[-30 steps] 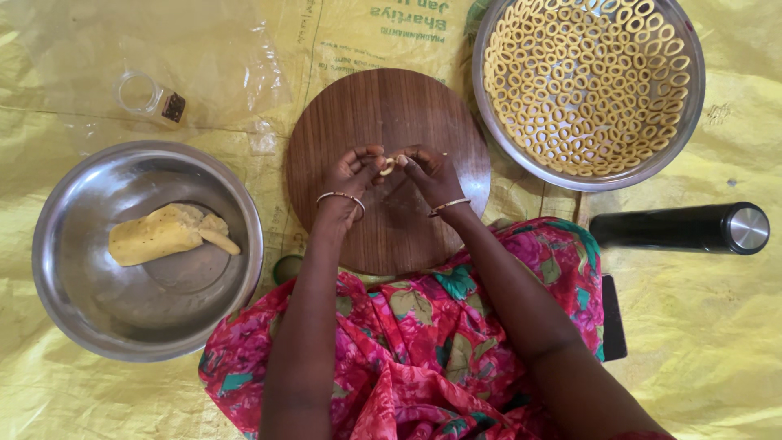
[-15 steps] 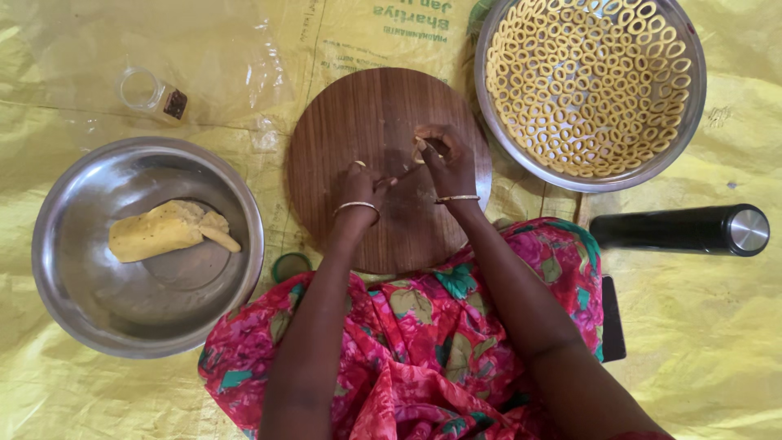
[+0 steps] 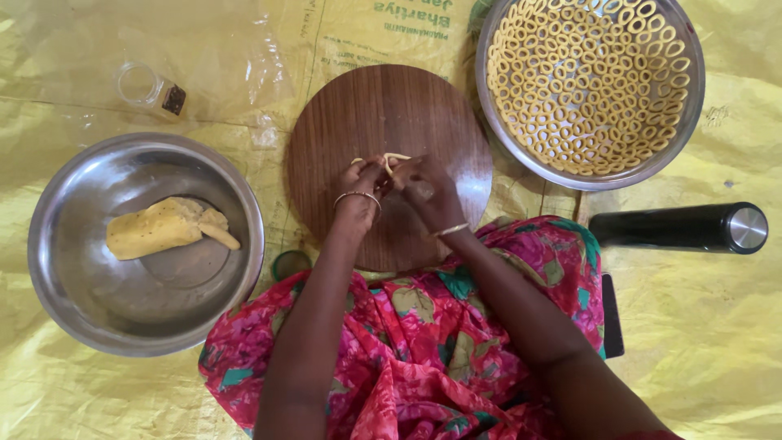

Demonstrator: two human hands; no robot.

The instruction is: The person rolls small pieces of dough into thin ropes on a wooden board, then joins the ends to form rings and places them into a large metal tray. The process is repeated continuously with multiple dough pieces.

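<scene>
Over the round board [image 3: 389, 114], both hands [image 3: 393, 181] together again, pinching a dough strip [image 3: 393, 158].

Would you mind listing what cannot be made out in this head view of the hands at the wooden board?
- Dough strip: mostly hidden by the fingers of the left hand and right hand.
- Tray of dough rings: its upper rim is cut off by the top edge.
- Small green object: partly under the red cloth.
- Flat dark object: mostly covered by cloth.
</scene>
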